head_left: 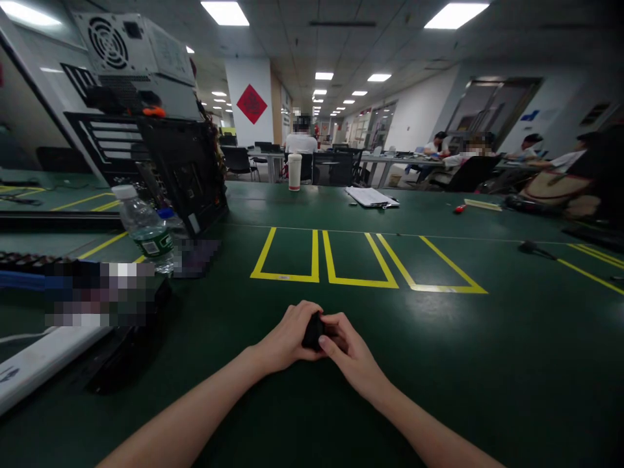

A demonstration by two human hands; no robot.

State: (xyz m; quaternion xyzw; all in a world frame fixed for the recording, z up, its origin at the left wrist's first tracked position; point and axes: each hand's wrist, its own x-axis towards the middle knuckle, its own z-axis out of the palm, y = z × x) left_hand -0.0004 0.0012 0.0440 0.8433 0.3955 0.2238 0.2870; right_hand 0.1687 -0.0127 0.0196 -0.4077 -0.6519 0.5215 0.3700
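Low in the centre of the frame, the left hand (295, 330) cups a small black object (312, 334) and the right hand (351, 356) grips its right side, so it sits between the two. It looks light and stiff, perhaps smooth, best held by its sides. Beyond, yellow tape outlines (363, 283) mark the green table (468, 370), with a bottle (152, 242) at left and a white cup (294, 171) at upper centre
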